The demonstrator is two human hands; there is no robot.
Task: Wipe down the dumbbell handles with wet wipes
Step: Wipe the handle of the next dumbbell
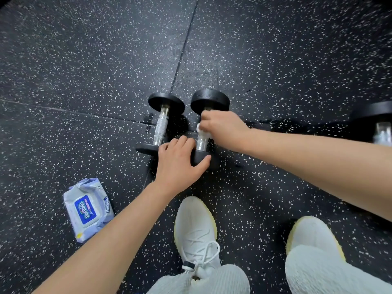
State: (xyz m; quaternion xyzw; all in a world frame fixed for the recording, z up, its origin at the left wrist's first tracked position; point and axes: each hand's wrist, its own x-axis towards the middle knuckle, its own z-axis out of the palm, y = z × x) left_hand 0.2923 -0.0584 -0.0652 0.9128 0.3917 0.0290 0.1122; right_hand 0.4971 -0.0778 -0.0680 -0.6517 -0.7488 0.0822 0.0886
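Two black dumbbells with chrome handles lie side by side on the speckled floor. My right hand (220,126) grips a white wet wipe (202,133) wrapped round the handle of the right dumbbell (210,100), near its far head. My left hand (180,160) holds that dumbbell's near head, with the thumb hooked round its right side. The left dumbbell (161,124) lies untouched, its knurled handle bare.
A pack of wet wipes (88,209) lies on the floor at the left, lid closed. A third dumbbell (379,124) sits at the right edge. My two white shoes (195,225) stand just below the dumbbells on the black rubber floor.
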